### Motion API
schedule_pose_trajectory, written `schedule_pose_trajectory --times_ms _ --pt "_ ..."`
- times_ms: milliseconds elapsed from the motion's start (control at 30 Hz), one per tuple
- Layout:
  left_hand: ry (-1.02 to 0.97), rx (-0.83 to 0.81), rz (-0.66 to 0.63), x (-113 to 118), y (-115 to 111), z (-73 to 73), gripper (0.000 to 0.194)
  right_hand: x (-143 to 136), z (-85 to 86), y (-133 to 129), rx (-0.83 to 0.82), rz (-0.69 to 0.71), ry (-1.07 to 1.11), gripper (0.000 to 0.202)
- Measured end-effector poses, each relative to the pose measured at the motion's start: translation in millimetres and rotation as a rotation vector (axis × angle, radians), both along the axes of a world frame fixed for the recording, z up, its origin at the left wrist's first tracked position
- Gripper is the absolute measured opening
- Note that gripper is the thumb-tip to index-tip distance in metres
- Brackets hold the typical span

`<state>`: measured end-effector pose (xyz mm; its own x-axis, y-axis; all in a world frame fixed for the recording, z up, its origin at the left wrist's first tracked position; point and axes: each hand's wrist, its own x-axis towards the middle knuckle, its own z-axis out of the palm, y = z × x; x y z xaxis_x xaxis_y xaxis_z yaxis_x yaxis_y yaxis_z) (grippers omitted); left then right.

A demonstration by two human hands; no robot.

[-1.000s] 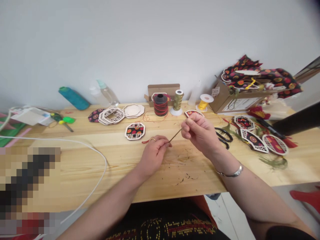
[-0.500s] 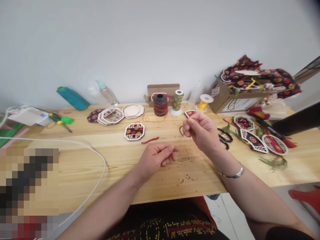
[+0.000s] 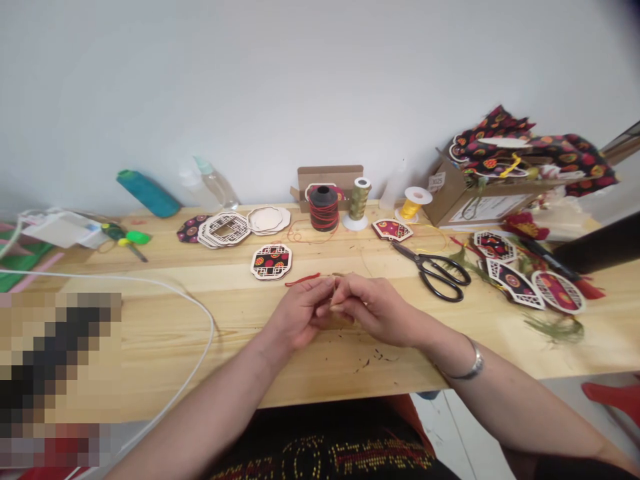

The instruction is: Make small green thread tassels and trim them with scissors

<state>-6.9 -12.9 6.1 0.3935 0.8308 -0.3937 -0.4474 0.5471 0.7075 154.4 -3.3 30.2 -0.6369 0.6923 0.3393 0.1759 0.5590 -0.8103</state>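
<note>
My left hand (image 3: 303, 308) and my right hand (image 3: 373, 307) meet above the front middle of the wooden table (image 3: 235, 373). Both are closed, with fingertips pinched and touching. What lies between the fingers is too small to make out. Just behind the fingertips lies a short red cord (image 3: 301, 279), with a bit of olive thread (image 3: 339, 274) near it. Beyond, to the left, rests an eight-lobed pendant (image 3: 271, 261) of pale fretwork over patterned cloth. Black-handled scissors (image 3: 435, 270) lie right of my right hand, below a fan-shaped pendant (image 3: 393, 230).
At the back stand a red cord spool (image 3: 324, 210), an olive thread spool (image 3: 359, 203) and a yellow spool (image 3: 413, 203). Fretwork frames (image 3: 224, 230) are stacked left. A cardboard box (image 3: 480, 193) of patterned cloth stands right, near finished pendants (image 3: 557, 291). A white cable (image 3: 200, 313) crosses the left.
My right hand has come down and left to meet my left hand, uncovering the scissors and the fan-shaped pendant. My left hand has stayed near its place.
</note>
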Motion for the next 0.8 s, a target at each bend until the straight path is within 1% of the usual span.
schedule_pose_trajectory --times_ms 133,233,367,433,633,800 --pt "0.007 -0.035 0.048 -1.2 2.2 3.9 0.018 0.0 3.1 -1.5 0.033 0.094 -0.04 0.01" --pt "0.017 -0.068 0.093 -2.2 4.2 6.2 0.019 0.2 5.2 -3.2 -0.013 0.151 -0.12 0.01" --pt "0.012 -0.094 0.124 -3.6 5.6 4.4 0.02 -0.8 6.3 -5.3 -0.05 0.239 -0.21 0.009" --pt "0.013 -0.092 0.131 -3.7 5.8 3.9 0.02 -1.8 6.5 -6.5 -0.086 0.285 -0.228 0.01" --pt "0.051 -0.056 0.133 -2.3 5.5 7.2 0.017 -4.2 9.5 -9.5 -0.262 0.401 -0.284 0.01" --pt "0.054 -0.037 0.121 -2.0 4.5 6.0 0.017 -4.5 11.8 -10.5 -0.312 0.476 -0.312 0.01"
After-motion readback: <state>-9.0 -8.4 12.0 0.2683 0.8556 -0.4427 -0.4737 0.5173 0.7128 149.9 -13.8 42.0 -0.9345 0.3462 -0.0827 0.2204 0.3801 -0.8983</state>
